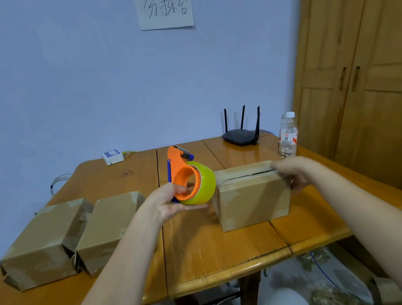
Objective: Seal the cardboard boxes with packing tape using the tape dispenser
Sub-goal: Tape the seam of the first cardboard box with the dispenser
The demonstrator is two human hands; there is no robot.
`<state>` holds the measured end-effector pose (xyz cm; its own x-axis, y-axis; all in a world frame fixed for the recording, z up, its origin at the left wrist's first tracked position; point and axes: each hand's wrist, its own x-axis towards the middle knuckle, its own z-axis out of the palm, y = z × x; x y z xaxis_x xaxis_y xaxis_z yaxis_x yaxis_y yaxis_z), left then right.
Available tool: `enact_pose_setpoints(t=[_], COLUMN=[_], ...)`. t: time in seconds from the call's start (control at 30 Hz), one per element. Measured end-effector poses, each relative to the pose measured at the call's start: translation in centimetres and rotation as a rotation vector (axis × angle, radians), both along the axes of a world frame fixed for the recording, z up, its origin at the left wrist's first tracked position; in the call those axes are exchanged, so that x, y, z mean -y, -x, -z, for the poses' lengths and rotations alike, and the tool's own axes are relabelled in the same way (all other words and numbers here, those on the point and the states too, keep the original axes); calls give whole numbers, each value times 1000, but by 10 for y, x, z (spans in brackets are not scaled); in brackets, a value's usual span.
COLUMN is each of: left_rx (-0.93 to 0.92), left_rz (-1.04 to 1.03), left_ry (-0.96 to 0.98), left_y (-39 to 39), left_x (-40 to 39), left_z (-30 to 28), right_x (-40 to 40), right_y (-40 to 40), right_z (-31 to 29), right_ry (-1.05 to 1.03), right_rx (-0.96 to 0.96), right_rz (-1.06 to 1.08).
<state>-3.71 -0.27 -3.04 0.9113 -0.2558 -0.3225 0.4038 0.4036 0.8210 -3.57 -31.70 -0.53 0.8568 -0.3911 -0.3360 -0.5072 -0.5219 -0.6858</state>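
Our left hand (169, 203) grips the orange tape dispenser (189, 177), lifted just left of the cardboard box (252, 196) we hold at its right end with our right hand (291, 172). The wall sign (165, 7) reads 分拣台. Two more boxes (69, 239) lie far left on the table (216, 255).

Glossy wood table (227, 247); seemingly matt cardboard box (253, 203)

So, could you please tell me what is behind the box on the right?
Behind the box stand a water bottle and a black router. The right hand covers the box's far corner and the bottle's base.
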Motion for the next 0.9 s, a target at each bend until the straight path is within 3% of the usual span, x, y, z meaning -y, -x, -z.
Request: enact_pose_setpoints(t=[0.17,0.37,0.53,0.73,0.9], left_rx=[3,38,100,225,277], left_rz=[64,49,-43,-42,-11], left_ry=[-9,-69,-84,-234,-296], left_y=[4,-4,-14,-9,-2], left_x=[10,4,-15,-27,-29], left_z=[0,-4,-8,-7,-3], right_x=[-4,-7,-16,-26,-28], right_y=[0,-4,-3,-3,-2], right_z=[7,3,4,23,37], right_ry=[-95,-192,-606,-681,-858], right_rx=[27,261,383,316,312], right_rz=[17,-13,-3,-36,-43])
